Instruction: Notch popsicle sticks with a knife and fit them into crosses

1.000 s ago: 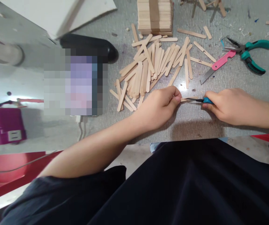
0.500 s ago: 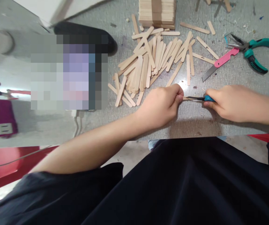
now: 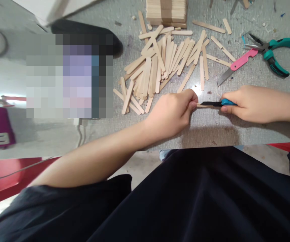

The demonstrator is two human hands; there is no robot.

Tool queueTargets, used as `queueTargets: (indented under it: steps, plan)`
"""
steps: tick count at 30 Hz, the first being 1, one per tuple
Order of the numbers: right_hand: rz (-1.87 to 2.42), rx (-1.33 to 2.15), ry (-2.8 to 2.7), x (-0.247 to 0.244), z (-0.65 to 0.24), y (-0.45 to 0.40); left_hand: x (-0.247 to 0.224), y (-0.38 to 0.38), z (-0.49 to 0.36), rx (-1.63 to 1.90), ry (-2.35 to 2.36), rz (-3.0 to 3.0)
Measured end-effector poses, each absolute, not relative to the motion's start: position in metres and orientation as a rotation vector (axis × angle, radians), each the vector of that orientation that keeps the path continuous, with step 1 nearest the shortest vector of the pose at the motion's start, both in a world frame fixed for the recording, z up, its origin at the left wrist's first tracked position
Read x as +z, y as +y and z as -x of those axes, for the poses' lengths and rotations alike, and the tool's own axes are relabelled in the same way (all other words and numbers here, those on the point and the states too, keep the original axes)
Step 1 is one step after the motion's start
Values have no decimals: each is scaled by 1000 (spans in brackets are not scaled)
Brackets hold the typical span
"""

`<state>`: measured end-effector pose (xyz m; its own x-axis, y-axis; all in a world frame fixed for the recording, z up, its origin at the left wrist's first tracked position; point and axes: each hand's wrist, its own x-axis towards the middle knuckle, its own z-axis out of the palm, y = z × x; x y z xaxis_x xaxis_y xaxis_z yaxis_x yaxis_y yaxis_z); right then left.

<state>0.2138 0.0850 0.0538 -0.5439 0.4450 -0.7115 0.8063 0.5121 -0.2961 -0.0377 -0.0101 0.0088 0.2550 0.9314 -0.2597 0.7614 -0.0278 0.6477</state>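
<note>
Sticks point(image 3: 148, 75) lie in a loose pile on the bench point(image 3: 208, 122). Just beside the pile's near right edge, I see from my end the left hand point(image 3: 171, 112) pinching a thin wooden piece point(image 3: 198, 105). Farther right of the pile, I have the right hand point(image 3: 251, 104) closed around a blue-handled cutter point(image 3: 213, 104), its dark blade lined up along the wood; I cannot tell whether they touch.

Head view faces forward and down (the table point(image 3: 210, 134) near).
</note>
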Motion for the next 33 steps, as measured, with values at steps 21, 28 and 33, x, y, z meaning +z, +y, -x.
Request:
queueTargets:
  steps: [21,28,33]
  plan:
    - [-986,-1022,2180,52,-219,98,-8,-15,37,364,1599,-2122]
    - [-995,-1068,2203,51,-219,97,-20,-18,39,483,1600,-2236]
    - [-965,-1135,2275,46,-224,99,-19,-19,39,569,1579,-2153]
